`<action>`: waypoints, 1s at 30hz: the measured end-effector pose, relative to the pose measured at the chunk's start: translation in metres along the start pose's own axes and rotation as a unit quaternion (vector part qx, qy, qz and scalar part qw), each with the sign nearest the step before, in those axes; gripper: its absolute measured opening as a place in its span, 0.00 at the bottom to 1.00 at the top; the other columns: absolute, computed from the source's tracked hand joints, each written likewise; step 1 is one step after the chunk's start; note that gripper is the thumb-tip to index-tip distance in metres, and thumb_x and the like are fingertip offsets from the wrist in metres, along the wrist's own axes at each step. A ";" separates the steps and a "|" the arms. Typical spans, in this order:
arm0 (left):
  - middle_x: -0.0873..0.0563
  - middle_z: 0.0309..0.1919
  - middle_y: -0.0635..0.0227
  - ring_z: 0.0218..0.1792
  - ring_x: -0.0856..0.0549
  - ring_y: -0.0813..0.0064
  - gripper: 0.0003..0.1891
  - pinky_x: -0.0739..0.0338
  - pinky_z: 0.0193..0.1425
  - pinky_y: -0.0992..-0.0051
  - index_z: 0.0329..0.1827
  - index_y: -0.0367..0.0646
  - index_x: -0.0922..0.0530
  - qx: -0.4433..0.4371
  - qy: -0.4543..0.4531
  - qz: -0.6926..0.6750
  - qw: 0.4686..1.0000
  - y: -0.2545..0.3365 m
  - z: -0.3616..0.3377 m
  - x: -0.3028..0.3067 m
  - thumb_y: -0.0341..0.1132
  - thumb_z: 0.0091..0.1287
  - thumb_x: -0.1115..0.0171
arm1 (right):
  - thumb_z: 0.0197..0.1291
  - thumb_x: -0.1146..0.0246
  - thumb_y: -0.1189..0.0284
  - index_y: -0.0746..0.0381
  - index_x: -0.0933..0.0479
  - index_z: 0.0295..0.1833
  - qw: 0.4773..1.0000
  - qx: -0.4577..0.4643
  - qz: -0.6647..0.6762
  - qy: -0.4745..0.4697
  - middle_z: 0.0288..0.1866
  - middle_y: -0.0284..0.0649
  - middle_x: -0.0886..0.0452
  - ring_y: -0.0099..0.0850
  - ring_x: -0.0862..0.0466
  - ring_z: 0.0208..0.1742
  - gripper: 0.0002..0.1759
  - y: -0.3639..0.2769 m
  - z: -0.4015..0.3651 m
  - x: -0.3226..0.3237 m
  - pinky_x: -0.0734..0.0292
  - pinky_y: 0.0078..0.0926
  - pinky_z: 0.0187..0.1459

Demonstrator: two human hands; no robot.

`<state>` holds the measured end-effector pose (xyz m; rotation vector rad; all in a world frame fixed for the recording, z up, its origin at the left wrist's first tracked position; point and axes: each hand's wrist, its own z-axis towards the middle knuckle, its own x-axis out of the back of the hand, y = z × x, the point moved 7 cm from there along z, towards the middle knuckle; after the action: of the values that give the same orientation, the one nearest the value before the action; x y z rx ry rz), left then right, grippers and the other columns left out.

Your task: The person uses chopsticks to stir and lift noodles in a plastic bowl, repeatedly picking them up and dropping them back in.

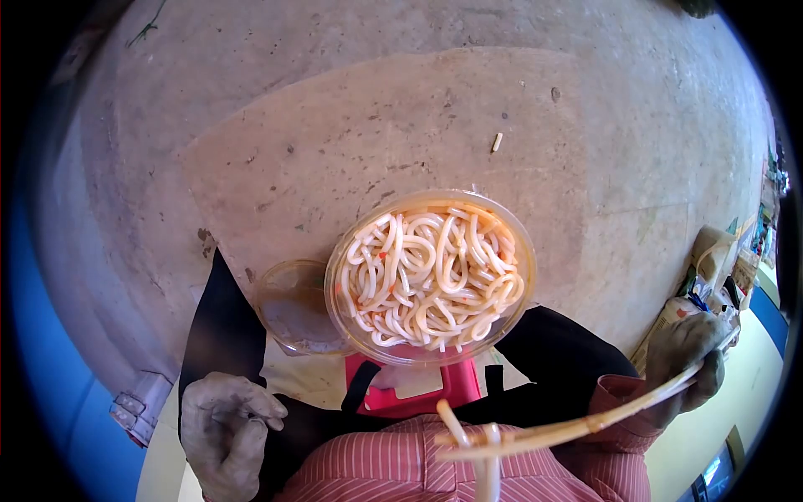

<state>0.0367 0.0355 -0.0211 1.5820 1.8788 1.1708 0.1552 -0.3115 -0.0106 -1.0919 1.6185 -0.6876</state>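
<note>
Head view: showing one wide grey-brown floor [401, 100]. Wearing one pink shirt [393, 464] with white stripes, and black pants [577, 345]. Sitting in the middle, between the two knees, is one big round clear tub [506, 322], full of too many fat white noodles [418, 268] to count, with small red bits [383, 255] and orange sauce around the inside. Hiding part of one bright pink stool [460, 383] behind the tub. Peeking out on the left, one smaller clear round lid or dish [299, 314]; too hard to tell which. Curling the left hand [230, 431] halfway, holding nothing. Closing the right hand [686, 360] around two long chopsticks [585, 425]. Hanging near the chopstick tips, at least two noodle strands [492, 468]. Lying past the tub, one tiny pale piece [498, 142].
</note>
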 end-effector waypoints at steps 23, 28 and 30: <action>0.27 0.26 0.59 0.26 0.25 0.72 0.18 0.28 0.33 0.78 0.46 0.31 0.36 -0.023 -0.031 0.029 0.999 0.011 -0.007 -0.003 0.14 0.50 0.62 | 0.52 0.43 0.68 0.74 0.25 0.31 0.924 -0.088 -0.372 0.003 0.15 0.47 0.23 0.27 0.23 0.12 0.16 0.021 0.000 -0.043 0.28 0.18 0.14; 0.27 0.37 0.62 0.34 0.24 0.76 0.16 0.27 0.36 0.78 0.47 0.33 0.34 0.000 -0.086 -0.009 0.996 0.004 -0.011 -0.004 0.17 0.54 0.50 | 0.52 0.45 0.68 0.73 0.25 0.27 0.892 -0.027 -0.436 -0.113 0.13 0.45 0.24 0.28 0.24 0.10 0.16 0.011 -0.003 -0.057 0.30 0.16 0.13; 0.27 0.35 0.63 0.34 0.24 0.77 0.15 0.28 0.37 0.79 0.46 0.33 0.33 0.012 -0.066 -0.025 0.997 0.005 -0.010 -0.007 0.17 0.55 0.50 | 0.51 0.44 0.69 0.72 0.24 0.28 0.883 -0.016 -0.452 -0.130 0.14 0.43 0.23 0.27 0.23 0.12 0.14 0.008 -0.008 -0.058 0.28 0.17 0.15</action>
<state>0.0340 0.0260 -0.0127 1.5770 1.8424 1.0001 0.1495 -0.2565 0.0099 -1.8943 0.8272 -1.0439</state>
